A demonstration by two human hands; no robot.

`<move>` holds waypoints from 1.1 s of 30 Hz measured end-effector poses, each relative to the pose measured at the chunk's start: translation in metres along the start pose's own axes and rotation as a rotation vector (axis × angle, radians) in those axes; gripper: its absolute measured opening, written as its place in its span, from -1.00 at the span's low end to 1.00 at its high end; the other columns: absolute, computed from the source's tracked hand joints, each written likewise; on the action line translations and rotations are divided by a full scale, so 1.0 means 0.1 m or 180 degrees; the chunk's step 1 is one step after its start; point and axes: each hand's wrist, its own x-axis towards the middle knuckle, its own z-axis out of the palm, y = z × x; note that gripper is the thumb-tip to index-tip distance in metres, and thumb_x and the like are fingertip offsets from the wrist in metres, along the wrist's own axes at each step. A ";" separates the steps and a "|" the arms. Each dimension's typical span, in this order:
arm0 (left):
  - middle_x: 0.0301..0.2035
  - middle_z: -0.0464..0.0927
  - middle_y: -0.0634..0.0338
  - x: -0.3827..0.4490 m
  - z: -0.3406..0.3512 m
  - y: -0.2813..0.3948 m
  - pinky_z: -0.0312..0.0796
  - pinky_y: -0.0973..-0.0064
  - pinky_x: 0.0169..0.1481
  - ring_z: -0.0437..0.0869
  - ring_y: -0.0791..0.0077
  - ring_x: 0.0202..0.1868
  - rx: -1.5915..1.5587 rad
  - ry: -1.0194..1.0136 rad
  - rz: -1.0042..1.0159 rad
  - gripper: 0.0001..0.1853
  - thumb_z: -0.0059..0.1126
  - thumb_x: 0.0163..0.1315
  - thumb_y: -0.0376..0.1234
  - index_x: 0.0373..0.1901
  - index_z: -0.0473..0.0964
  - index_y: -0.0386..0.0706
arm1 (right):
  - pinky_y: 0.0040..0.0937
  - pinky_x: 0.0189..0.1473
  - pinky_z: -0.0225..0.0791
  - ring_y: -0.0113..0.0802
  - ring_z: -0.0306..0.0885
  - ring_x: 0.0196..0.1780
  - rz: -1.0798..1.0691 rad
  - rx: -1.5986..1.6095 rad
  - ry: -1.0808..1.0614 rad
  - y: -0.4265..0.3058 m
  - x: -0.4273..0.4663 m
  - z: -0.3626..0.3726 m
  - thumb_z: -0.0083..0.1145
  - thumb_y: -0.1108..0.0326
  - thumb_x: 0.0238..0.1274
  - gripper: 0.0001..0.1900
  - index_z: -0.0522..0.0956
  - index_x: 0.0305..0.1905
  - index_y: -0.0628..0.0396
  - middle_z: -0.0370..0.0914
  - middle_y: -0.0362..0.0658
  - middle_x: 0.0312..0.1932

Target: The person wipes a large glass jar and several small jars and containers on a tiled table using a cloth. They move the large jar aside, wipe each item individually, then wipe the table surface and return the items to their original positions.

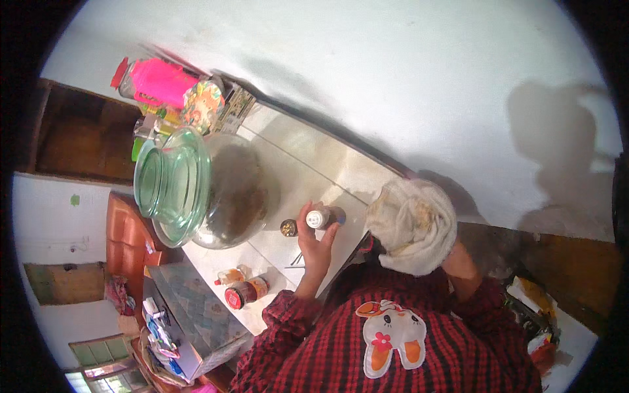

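My left hand [316, 245] is wrapped around a small bottle with a white cap [318, 219] above the white tabletop [295, 167]. My right hand [461, 267] is at a bunched off-white cloth [413, 226]; the cloth hides most of its fingers. Just left of the bottle stands a small dark-rimmed container with yellowish contents [289, 228]. Thin dark sticks [296, 260] lie near my left wrist. Towards the table's near left edge are a red-lidded jar [245, 292] and a small bottle with a red cap [231, 276].
A large round glass jar [236, 191] with a green glass lid [186, 182] occupies the table's left part. Behind it are a pink plastic container [159, 81] and a patterned round item [203, 105]. The wall [393, 73] borders the table's far side. A mattress [196, 299] lies lower left.
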 end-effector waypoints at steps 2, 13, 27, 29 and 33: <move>0.08 0.42 0.05 -0.12 -0.08 -0.06 0.28 0.40 0.23 0.47 0.32 0.09 0.0275 -0.0006 -0.0082 -0.27 0.30 0.00 -0.57 0.24 0.18 -0.22 | -0.36 0.02 0.40 -0.33 0.50 -0.05 -0.0031 0.0333 0.0089 -0.17 0.07 0.13 0.04 0.23 0.27 -0.66 0.45 0.08 0.13 0.51 -0.14 -0.08; 0.15 0.31 0.01 -0.43 -0.23 0.15 0.22 0.33 0.28 0.33 0.18 0.22 0.0704 0.0084 -0.0265 -0.28 0.26 -0.05 -0.54 0.23 0.23 -0.23 | -0.36 -0.15 0.51 -0.37 0.57 -0.22 -0.0292 0.0803 -0.0319 -0.68 1.05 1.27 -0.09 0.23 0.36 -0.71 0.48 0.01 0.15 0.57 -0.15 -0.22; -0.14 0.48 0.06 0.03 -0.59 0.01 0.42 0.34 -0.04 0.53 0.19 -0.13 0.2484 0.0151 -0.0005 -0.58 0.24 0.00 -0.49 -0.03 0.45 -0.16 | -0.39 -0.23 0.51 -0.38 0.59 -0.27 -0.0112 0.0468 -0.0352 -0.44 1.58 1.55 -0.07 0.37 0.34 -0.77 0.47 0.00 0.19 0.58 -0.13 -0.23; -0.22 0.48 0.09 -0.02 -0.59 0.05 0.43 0.38 -0.14 0.55 0.25 -0.23 0.2520 0.0278 0.0129 -0.64 0.23 0.02 -0.48 -0.08 0.47 -0.17 | -0.35 -0.22 0.52 -0.34 0.59 -0.26 -0.0058 0.0996 -0.0478 -0.26 1.66 1.46 -0.06 0.27 0.35 -0.74 0.46 0.00 0.17 0.57 -0.11 -0.24; -0.12 0.48 0.07 -0.16 -0.69 0.14 0.40 0.36 -0.03 0.54 0.20 -0.14 0.2585 0.0370 -0.0177 -0.57 0.24 0.02 -0.49 -0.01 0.43 -0.19 | -0.31 -0.12 0.51 -0.31 0.58 -0.17 0.0523 0.1523 -0.0426 -0.07 1.63 1.45 -0.09 0.12 0.37 -0.66 0.46 0.03 0.14 0.55 -0.10 -0.16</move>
